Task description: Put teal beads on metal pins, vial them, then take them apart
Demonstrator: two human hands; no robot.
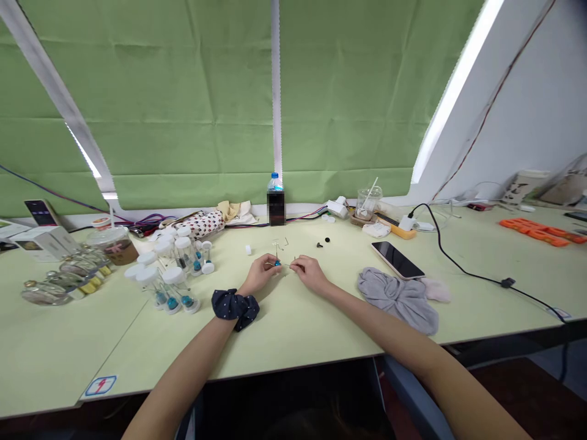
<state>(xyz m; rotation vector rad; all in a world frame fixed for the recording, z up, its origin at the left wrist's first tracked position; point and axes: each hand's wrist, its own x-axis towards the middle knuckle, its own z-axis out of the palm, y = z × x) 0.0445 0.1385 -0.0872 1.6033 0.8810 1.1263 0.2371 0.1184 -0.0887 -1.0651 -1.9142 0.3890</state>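
My left hand [261, 274] pinches a small blue ball piece [277, 263] with thin metal rods sticking out of it, one pointing up. Close by on the right, my right hand [312, 275] has its fingertips pressed together on a thin metal piece, too small to make out fully. Beyond the hands lies a small bent metal rod [287, 242]. A little white block [248, 250] rests to the left, while a small black part [320, 245] and a round black piece [327, 239] lie to the right.
At left stand several white-capped clear tubes [174, 276] with blue balls inside, beside a drink cup [120, 244]. A bottle [275, 183] stands at the back. To the right are a phone [397, 260], a grey cloth [398, 299], a black cable [463, 269] and orange trays [532, 231].
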